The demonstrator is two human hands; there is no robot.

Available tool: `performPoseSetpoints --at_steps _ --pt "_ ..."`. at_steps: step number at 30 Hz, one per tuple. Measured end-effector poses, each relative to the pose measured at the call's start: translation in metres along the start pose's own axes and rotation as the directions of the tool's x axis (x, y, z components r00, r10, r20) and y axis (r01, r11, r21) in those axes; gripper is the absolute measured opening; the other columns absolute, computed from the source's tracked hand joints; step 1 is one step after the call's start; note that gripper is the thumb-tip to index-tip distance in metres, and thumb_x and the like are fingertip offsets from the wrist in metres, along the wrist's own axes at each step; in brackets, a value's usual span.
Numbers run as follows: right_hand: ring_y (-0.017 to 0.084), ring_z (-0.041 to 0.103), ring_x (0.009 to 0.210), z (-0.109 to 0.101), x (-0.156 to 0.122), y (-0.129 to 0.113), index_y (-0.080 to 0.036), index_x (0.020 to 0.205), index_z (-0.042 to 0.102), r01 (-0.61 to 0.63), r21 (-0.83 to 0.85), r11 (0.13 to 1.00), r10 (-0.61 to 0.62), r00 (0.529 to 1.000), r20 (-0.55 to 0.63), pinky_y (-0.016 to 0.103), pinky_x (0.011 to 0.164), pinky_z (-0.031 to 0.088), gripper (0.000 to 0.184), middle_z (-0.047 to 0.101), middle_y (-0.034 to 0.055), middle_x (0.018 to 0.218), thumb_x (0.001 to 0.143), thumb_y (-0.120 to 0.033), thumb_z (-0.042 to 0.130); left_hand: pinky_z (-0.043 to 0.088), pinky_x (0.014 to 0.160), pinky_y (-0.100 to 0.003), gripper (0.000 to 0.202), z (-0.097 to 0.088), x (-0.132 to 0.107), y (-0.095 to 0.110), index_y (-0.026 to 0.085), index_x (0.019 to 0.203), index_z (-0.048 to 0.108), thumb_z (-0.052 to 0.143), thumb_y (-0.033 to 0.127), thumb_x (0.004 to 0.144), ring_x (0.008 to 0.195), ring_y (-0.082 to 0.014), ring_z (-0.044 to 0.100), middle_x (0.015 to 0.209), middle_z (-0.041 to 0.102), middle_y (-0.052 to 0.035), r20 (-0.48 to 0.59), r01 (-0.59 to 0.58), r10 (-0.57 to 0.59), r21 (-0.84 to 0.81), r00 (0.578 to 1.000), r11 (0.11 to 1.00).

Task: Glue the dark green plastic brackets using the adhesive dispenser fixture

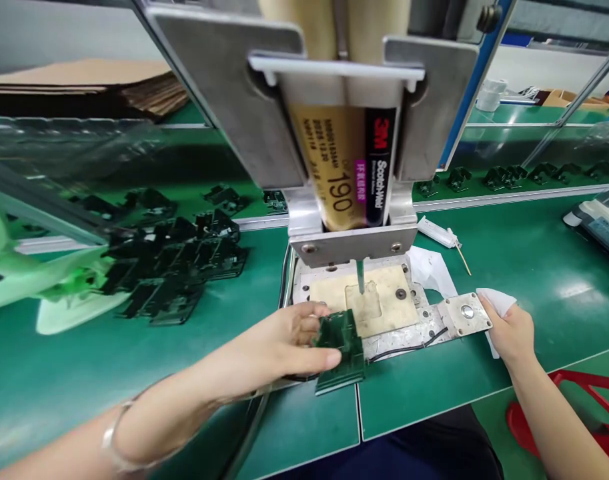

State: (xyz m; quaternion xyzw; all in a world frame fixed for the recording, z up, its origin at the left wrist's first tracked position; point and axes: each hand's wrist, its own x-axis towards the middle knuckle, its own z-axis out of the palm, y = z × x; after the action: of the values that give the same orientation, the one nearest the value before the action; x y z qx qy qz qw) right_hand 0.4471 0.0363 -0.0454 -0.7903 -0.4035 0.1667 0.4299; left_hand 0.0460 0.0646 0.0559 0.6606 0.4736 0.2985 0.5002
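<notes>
My left hand (299,340) pinches a dark green plastic part (341,357) between thumb and fingers, at the front left of the metal fixture (384,347). My right hand (514,333) is closed on a crumpled white tissue (501,303), beside the metal plate with a round button (467,311). Above the fixture hangs a 3M Scotch-Weld adhesive cartridge (344,167) in a steel holder. Its thin green nozzle (361,275) points down at the cream pad (397,310), which has a shallow recess. My right fingertips are partly hidden by the tissue and plate.
Several dark plastic parts (184,260) lie clustered on the left, near a pale green fan (64,280). More parts (504,177) line the back ledge. A white tube (437,233) and a white paper (431,270) lie right of the fixture. A red stool (584,393) stands below.
</notes>
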Motion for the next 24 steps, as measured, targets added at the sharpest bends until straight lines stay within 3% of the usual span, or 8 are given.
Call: performPoseSetpoints --at_steps 3,5,11,15,18,20,22,24 --pt "0.043 0.075 0.105 -0.001 0.001 0.000 -0.016 0.095 0.085 0.003 -0.008 1.000 -0.003 1.000 0.004 0.052 0.092 0.057 0.063 0.081 0.0178 0.101 0.068 -0.070 0.065 0.064 0.065 -0.038 0.042 0.011 0.027 0.021 0.019 0.098 0.074 0.091 0.045 0.070 0.078 -0.0291 0.075 0.083 0.075 -0.0097 0.180 0.231 -0.212 -0.091 0.960 0.969" --pt "0.042 0.075 0.105 -0.001 0.001 0.002 -0.017 0.095 0.085 0.014 -0.008 1.000 -0.014 1.000 0.008 0.052 0.092 0.057 0.063 0.081 0.0174 0.102 0.068 -0.071 0.065 0.064 0.075 -0.040 0.043 0.014 0.043 0.032 0.019 0.099 0.073 0.092 0.042 0.068 0.084 -0.0280 0.074 0.090 0.076 -0.0092 0.235 0.275 -0.240 -0.132 0.942 0.952" --pt "0.040 0.076 0.101 0.000 0.000 0.003 -0.018 0.093 0.084 0.072 0.007 0.997 -0.072 0.997 0.004 0.050 0.090 0.058 0.061 0.081 0.0158 0.099 0.071 -0.073 0.067 0.062 0.068 -0.038 0.061 0.020 0.060 0.021 0.018 0.115 0.068 0.092 0.049 0.068 0.071 -0.0243 0.068 0.076 0.069 -0.0031 0.146 0.119 -0.117 -0.003 0.982 0.993" --pt "0.040 0.076 0.101 0.000 0.000 0.000 -0.017 0.093 0.084 0.064 0.006 0.998 -0.064 0.998 0.017 0.050 0.089 0.059 0.063 0.081 0.0170 0.098 0.072 -0.074 0.065 0.058 0.067 -0.036 0.068 0.023 0.054 0.001 0.019 0.131 0.062 0.082 0.056 0.077 0.067 -0.0214 0.063 0.080 0.066 -0.0025 0.009 -0.002 -0.001 0.269 1.000 0.963" --pt "0.041 0.076 0.102 -0.002 0.000 -0.001 -0.018 0.093 0.084 0.056 0.014 0.998 -0.057 0.998 0.009 0.051 0.092 0.058 0.062 0.081 0.0166 0.099 0.070 -0.073 0.068 0.058 0.092 -0.049 0.075 0.022 0.048 -0.004 0.020 0.139 0.059 0.078 0.063 0.080 0.101 -0.0322 0.066 0.111 0.068 -0.0129 0.009 -0.065 0.068 0.441 0.998 0.895" --pt "0.041 0.076 0.101 -0.004 -0.001 -0.002 -0.017 0.091 0.084 0.025 0.031 0.999 -0.024 1.000 -0.020 0.051 0.090 0.058 0.060 0.081 0.0161 0.098 0.068 -0.071 0.071 0.051 0.107 -0.061 0.092 0.015 0.041 -0.004 0.021 0.147 0.052 0.081 0.069 0.074 0.129 -0.0419 0.055 0.139 0.057 -0.0194 0.015 -0.074 0.077 0.480 0.997 0.874" --pt "0.041 0.076 0.100 -0.008 -0.003 -0.004 -0.017 0.091 0.084 -0.018 0.058 0.998 0.020 0.999 -0.031 0.049 0.087 0.059 0.058 0.081 0.0154 0.097 0.068 -0.070 0.073 0.044 0.113 -0.068 0.107 0.002 0.027 -0.004 0.022 0.155 0.043 0.082 0.074 0.069 0.141 -0.0477 0.044 0.153 0.045 -0.0218 -0.049 -0.039 0.073 0.493 0.996 0.869" --pt "0.039 0.076 0.100 -0.010 -0.006 -0.009 -0.017 0.093 0.084 -0.043 0.091 0.995 0.044 0.999 -0.002 0.047 0.085 0.059 0.058 0.082 0.0144 0.098 0.069 -0.068 0.074 0.038 0.116 -0.072 0.098 -0.015 0.006 -0.007 0.025 0.154 0.047 0.077 0.075 0.074 0.145 -0.0501 0.040 0.155 0.046 -0.0195 -0.184 0.015 0.089 0.499 0.979 0.866"
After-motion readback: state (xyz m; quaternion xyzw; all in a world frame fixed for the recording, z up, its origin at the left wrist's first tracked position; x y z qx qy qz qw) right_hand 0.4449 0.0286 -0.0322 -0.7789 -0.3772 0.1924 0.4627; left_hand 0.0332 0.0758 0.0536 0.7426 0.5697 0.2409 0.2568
